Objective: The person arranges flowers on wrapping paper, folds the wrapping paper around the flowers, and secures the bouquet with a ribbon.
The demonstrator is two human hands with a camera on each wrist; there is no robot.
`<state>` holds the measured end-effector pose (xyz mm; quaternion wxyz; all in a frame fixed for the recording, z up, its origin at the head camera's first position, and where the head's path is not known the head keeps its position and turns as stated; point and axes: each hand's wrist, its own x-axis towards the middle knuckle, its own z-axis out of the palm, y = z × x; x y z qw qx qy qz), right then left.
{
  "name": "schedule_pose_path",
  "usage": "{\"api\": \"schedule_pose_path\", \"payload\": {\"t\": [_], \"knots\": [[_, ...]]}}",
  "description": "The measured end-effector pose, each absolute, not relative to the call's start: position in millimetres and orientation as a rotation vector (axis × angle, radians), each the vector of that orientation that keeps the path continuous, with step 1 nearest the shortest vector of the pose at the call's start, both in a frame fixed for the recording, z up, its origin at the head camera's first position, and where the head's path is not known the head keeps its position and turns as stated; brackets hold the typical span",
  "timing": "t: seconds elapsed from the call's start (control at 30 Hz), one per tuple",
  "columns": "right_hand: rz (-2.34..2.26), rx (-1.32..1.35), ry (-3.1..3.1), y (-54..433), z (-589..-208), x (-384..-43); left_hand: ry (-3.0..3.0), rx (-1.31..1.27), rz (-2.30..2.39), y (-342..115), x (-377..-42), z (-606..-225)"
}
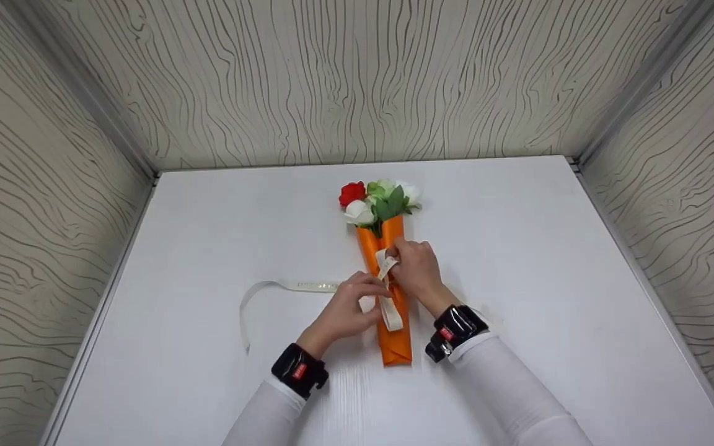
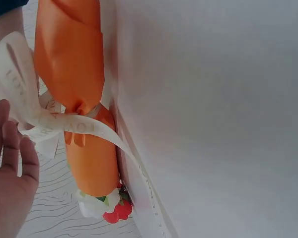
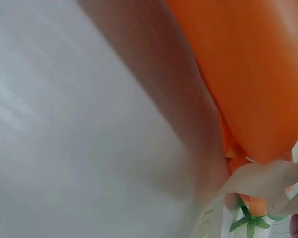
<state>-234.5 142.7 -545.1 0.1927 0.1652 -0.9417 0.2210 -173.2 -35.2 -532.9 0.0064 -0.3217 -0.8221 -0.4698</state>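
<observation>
A bouquet of artificial flowers, red, white and pale green, lies wrapped in orange paper with its blooms facing away from me. Cream ribbon with gold lettering is tied round the middle of the wrap, one loop hanging toward the near end. My right hand has curled fingers and pinches ribbon just above the knot. Beside the knot on the left, my left hand has its index finger and thumb apart around the hanging loop. Its other fingers extend loosely close to the ribbon.
A long ribbon tail runs left across the white table and bends toward me. Another pale tail lies by the right wrist. Wood-patterned panels enclose the table at the back and sides.
</observation>
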Motion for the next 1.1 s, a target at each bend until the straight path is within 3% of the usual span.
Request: {"api": "schedule_pose_path", "payload": {"t": [0.27, 0.67, 1.1], "knots": [[0.646, 0.523, -2.589, 142, -548, -235, -2.522, -0.661, -1.465, -39, -210, -532], [0.636, 0.595, -2.649, 146, -541, -234, -2.687, -0.629, -1.524, -24, -229, -530], [1.057, 0.834, -2.854, 181, -501, -203, -2.608, -0.516, -1.505, -28, -228, -531]]}}
